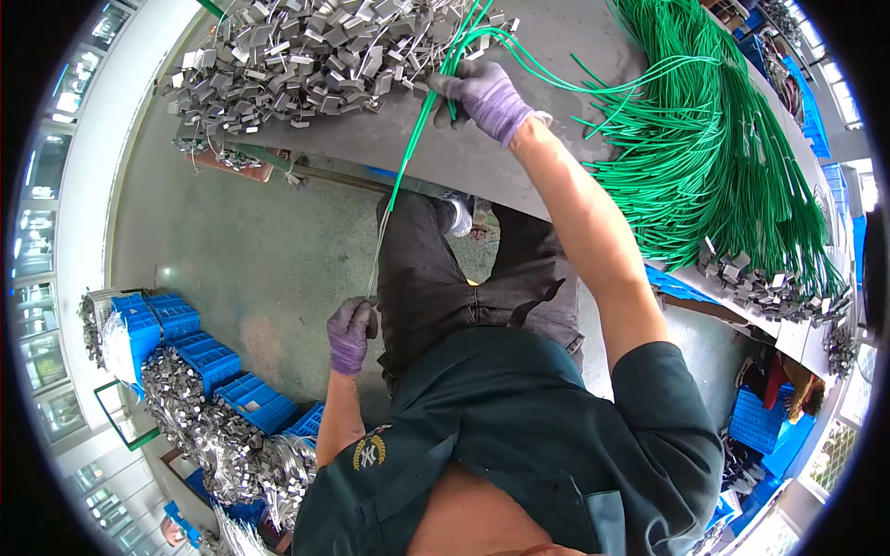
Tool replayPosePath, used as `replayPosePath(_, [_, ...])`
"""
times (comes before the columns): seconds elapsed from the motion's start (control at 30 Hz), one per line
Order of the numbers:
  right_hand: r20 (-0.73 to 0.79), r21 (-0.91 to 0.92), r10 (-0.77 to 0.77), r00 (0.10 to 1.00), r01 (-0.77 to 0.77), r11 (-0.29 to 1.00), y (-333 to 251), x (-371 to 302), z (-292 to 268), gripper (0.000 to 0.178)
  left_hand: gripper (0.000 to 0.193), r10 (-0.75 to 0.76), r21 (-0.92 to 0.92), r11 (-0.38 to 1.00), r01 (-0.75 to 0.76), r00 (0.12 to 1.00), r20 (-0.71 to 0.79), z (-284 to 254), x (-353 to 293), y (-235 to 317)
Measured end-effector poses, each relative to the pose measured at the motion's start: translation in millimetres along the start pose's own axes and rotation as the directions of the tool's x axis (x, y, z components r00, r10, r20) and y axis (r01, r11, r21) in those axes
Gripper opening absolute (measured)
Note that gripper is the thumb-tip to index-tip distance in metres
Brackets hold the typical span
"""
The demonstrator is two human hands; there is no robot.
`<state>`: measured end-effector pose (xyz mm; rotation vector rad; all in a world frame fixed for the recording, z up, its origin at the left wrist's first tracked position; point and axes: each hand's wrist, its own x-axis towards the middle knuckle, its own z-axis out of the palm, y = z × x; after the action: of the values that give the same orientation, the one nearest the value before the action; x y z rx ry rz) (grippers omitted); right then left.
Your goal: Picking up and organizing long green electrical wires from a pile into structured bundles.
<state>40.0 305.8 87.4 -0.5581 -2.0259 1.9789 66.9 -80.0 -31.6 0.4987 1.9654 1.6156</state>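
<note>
overhead, wide grey worktable (445,153) curving across the top of the frame. on its right side, thick bundle of green cables (732,139) fanning down toward the right edge, tipped with small metal clips (769,292) at the table's lower right rim. at upper left of the table, heaped pile of grey metal clips with wires (306,56). below the table, grey-green concrete floor, and at lower left a row of blue plastic crates (218,366) with more metal clips (204,426) spilled beside them. in the lower middle, dark green shirt and dark trousers seen from above. right hand (487,97), in a purple glove, raised at top centre, closed around one green cable (413,153) where it meets the clip pile, just beside the loose green strands. left hand (350,334), also purple-gloved, low at centre left, pinched shut on the thin bare wire end (375,259) of that same cable. hands well apart, cable stretched taut in a straight slanted line between them, from the table edge down past the knee.
</note>
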Motion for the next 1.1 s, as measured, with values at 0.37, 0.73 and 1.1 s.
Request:
replayPosePath(0.37, [0.103, -0.021, 0.252, 0.962, -0.251, 0.968, 52, -32, 42, 0.027, 0.015, -0.352, -0.037, 0.935, 0.354, 0.935, 0.038, -2, 4, 31])
replayPosePath(0.73, [-0.072, -0.102, 0.243, 0.967, -0.25, 0.963, 79, 41, -20, 0.025, 0.015, -0.137, 0.1, 0.985, 0.141, 0.99, -0.043, 2, 19, 31])
replayPosePath(1.1, [0.019, 0.019, -0.028, 0.999, 0.027, 0.999, -15, 7, -4, 0.028, 0.019, -0.032, -0.037, 0.999, 0.035, 0.997, 0.068, 4, 47, 65])
